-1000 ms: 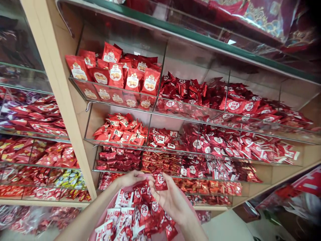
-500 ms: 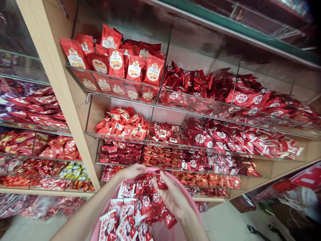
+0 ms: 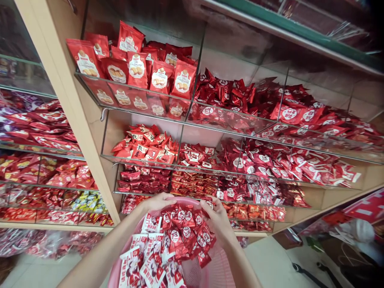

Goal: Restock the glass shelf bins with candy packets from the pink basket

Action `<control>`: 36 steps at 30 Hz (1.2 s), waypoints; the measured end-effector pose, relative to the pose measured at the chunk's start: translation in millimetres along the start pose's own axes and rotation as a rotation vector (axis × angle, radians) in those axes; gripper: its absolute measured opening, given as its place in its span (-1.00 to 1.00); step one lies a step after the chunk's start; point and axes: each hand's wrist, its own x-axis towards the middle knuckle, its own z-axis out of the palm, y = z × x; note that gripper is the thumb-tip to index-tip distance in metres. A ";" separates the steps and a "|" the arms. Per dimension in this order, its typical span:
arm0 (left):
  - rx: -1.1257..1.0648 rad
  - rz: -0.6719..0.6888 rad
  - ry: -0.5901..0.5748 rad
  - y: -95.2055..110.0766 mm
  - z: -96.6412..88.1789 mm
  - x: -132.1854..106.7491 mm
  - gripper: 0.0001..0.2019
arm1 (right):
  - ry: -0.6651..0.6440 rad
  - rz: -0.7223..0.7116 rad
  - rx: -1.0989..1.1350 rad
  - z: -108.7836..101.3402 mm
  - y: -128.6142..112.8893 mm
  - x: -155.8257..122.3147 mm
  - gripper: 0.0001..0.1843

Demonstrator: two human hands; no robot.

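A heap of small red packets (image 3: 187,236) fills the middle of a pink plastic basket (image 3: 220,268), and larger white-and-red packets (image 3: 139,256) lie along its left side. The heap reaches close to the far rim, while a bare stretch of the basket's mesh wall shows at lower right, the only open room inside. The left hand (image 3: 157,202) is curled over the far rim, closed on the edge of the basket and apart from the packets. The right hand (image 3: 217,218) is narrowly cupped, its fingers (image 3: 207,203) bent down onto the top right of the heap and touching a packet there, though how firmly it is held cannot be told. Just beyond the rim stand glass display shelves (image 3: 237,132) packed with more red packets (image 3: 255,168), with biscuit packets (image 3: 136,70) higher up at left. A pale wooden upright (image 3: 90,140) divides the shelves, and a tiled floor (image 3: 270,266) runs along the basket's right side
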 end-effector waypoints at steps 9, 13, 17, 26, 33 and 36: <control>0.089 0.019 0.034 0.2 -0.7 0.7 -0.49 | -0.440 0.062 -0.272 6.5 9.6 -30.9 -0.62; 0.143 0.016 0.049 3.9 -0.8 -2.2 -0.50 | -0.500 0.121 -0.307 11.8 34.3 -36.2 -0.60; 0.162 0.019 0.043 4.8 -0.9 -3.0 -0.49 | -0.499 0.220 -0.237 14.0 50.9 -40.1 -0.60; 0.178 0.041 0.020 4.4 -1.4 -2.7 -0.45 | -0.373 0.489 -0.116 12.8 51.1 -48.4 -0.60; 0.196 0.036 0.024 4.9 -1.7 -2.3 -0.45 | -0.345 0.565 -0.169 13.0 62.1 -50.1 -0.51; 0.189 0.033 0.024 4.2 -2.3 -2.2 -0.48 | -0.421 0.511 -0.212 9.1 53.2 -46.0 -0.51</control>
